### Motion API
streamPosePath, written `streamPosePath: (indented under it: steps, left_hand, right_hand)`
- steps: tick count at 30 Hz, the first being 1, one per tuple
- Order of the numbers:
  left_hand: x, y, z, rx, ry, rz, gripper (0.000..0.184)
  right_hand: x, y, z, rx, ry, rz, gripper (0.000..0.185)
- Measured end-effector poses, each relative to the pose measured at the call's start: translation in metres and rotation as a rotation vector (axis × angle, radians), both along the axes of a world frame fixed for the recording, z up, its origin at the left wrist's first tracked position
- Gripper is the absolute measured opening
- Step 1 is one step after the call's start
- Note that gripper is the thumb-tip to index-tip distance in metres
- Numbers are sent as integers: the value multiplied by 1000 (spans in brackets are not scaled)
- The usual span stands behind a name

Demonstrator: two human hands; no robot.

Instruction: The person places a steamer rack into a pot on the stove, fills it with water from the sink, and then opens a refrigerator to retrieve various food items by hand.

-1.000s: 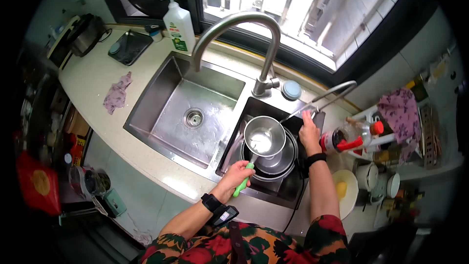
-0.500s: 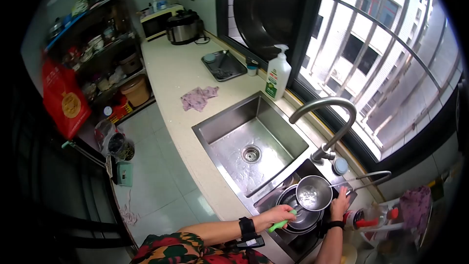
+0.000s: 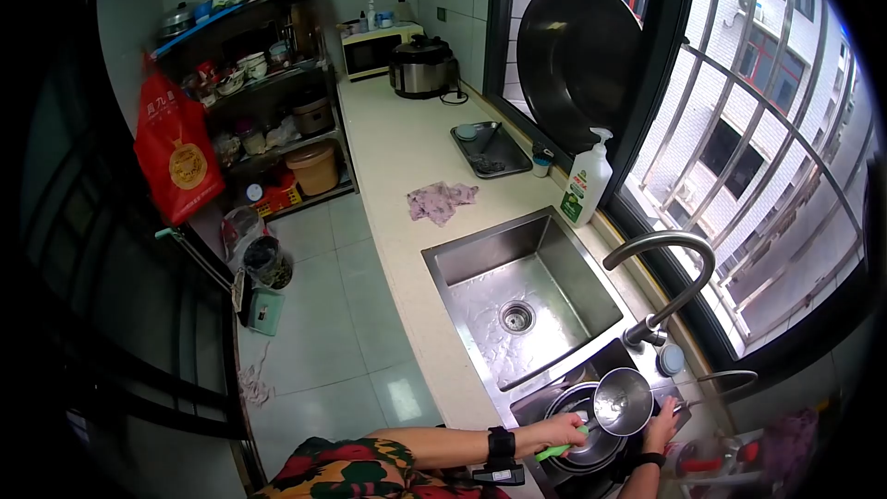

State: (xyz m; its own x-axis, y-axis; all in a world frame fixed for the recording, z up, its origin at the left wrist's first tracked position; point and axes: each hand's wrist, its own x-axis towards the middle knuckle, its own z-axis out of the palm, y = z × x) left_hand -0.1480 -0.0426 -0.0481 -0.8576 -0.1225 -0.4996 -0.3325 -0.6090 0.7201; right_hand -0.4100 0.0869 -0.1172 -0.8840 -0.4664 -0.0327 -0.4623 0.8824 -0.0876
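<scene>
My left hand [image 3: 556,434] is closed round the green handle [image 3: 560,450] of a small round metal pan [image 3: 624,402], which is held over the right sink basin. My right hand [image 3: 662,427] is beside the pan's right edge, next to a thin metal spout [image 3: 716,392]; whether its fingers grip the spout is too small to tell. Beneath the small pan, larger metal pots [image 3: 580,462] sit in the basin. A curved faucet [image 3: 688,279] rises behind the divider between the two basins.
The left basin [image 3: 554,342] has wet walls and a drain. On the counter [image 3: 393,162] lie a patterned cloth [image 3: 442,201] and a black tray [image 3: 492,150]. A pump bottle [image 3: 587,180] stands by the window. A red bag [image 3: 176,148] and shelves are at the left.
The view has swung left and upward, so the sink and both hands appear lower and farther right. My left hand still holds the green handle.
</scene>
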Motion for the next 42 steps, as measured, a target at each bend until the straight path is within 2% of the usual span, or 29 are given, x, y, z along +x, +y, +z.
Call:
streamPosePath:
  steps: [3,4,6,8,9,10,12,13,16,21,36,38,39,41,42]
  left_hand:
    - [0,2,-8,-204,-45,-1,27]
    - [0,2,-12,-200,-44,-13,27]
    - [5,2,-14,-426,-78,45,32]
    - [5,-1,-29,-536,-85,-12,35]
    - [6,0,-41,-707,-35,53,33]
    - [8,-1,-33,-570,-84,39,32]
    - [13,-4,-30,-612,-59,38,35]
    - [15,-3,-20,-566,-80,36,39]
    - [18,-4,-10,-494,-94,27,46]
    - [16,-5,-13,-464,-129,-6,48]
    - [9,-9,-8,-778,-173,-130,49]
    - [10,-9,-17,-619,-184,-100,49]
    - [11,-10,-20,-621,-185,-105,49]
    - [12,-11,-23,-422,-195,-68,45]
    - [13,-14,-23,-424,-197,-69,45]
  right_hand:
    - [8,0,9,8,32,35,61]
    - [-2,4,-6,-13,50,18,61]
    - [2,5,3,-65,49,95,61]
    - [5,1,4,-165,44,48,58]
    - [8,-2,11,-170,7,5,55]
    - [15,-8,23,-174,-29,-38,53]
    - [17,-10,22,-137,-41,-103,50]
    - [21,-7,25,-79,167,81,50]
    - [27,-10,32,-73,73,27,47]
    - [28,-10,27,-77,133,8,46]
    - [27,-12,22,-161,180,-4,39]
    - [26,-11,19,-167,220,-6,37]
    - [25,-11,18,-162,240,5,35]
    - [22,-12,21,-159,258,16,33]
    - [21,-10,26,-97,247,47,33]
